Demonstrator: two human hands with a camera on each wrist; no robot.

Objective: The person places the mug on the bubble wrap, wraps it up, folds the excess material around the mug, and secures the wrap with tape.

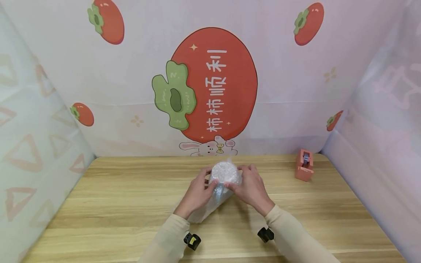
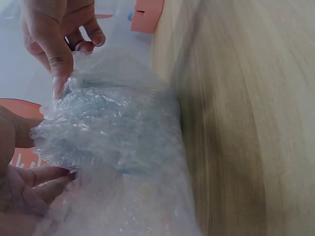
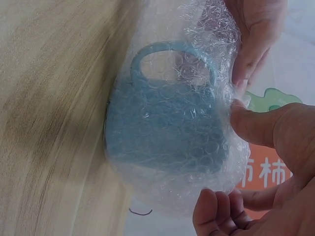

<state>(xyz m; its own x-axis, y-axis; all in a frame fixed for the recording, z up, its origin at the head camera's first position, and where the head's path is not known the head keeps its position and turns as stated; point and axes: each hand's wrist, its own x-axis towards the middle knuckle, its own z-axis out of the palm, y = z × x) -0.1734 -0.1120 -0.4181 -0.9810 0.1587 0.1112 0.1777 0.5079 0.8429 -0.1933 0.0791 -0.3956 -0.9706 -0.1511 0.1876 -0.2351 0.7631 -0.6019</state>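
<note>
Left hand [image 1: 196,190] and right hand [image 1: 251,187] are curled, fingers and thumbs pinching opposite sides of the bubble wrap [image 1: 225,173], by which a blue handled cup [image 3: 165,125] is enclosed on the wooden table [image 1: 115,204].

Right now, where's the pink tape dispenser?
In the head view, the tape dispenser sits near the far right corner of the tabletop, to the right of the right hand gripping the bubble wrap.
</note>
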